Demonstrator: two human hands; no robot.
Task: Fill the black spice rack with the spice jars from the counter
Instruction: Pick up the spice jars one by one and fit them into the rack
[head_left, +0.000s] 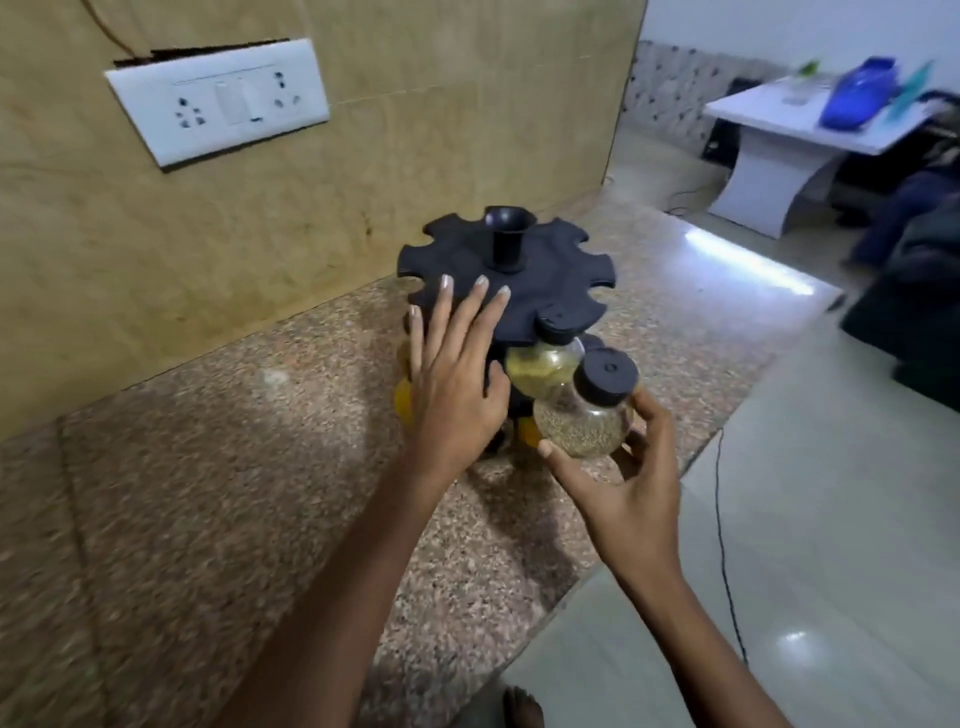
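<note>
The black round spice rack with notched top disc and central post (506, 270) stands on the speckled brown granite worktop (208, 467), near its right edge and close to the tan plywood back wall (156, 260). 1 clear round glass jar with a black cap and yellow-green contents (545, 358) hangs in a notch at the near right rim of the disc. Orange-yellow jar contents (402, 402) show on the lower tier, mostly hidden behind the left hand; their number cannot be told.

The left hand (457, 384) lies with straight, spread fingers on the near left part of the disc, palm against the rim, gripping nothing. The right hand (628, 478) holds a second clear round glass jar with a black cap and pale seeds (584, 421), fingers curled under and round its belly. This jar is tilted, just beside and slightly in front of the hanging jar; whether the 2 touch cannot be told.

On the wall, upper left, sits a white switch and socket plate (218, 101). To the right, beyond the worktop, lies a pale tiled floor (805, 519) with a thin black cable (722, 545) across it. Far right stands a white table (779, 140) carrying a blue object (857, 96), blurred. A bare foot (522, 706) shows at the bottom edge.
</note>
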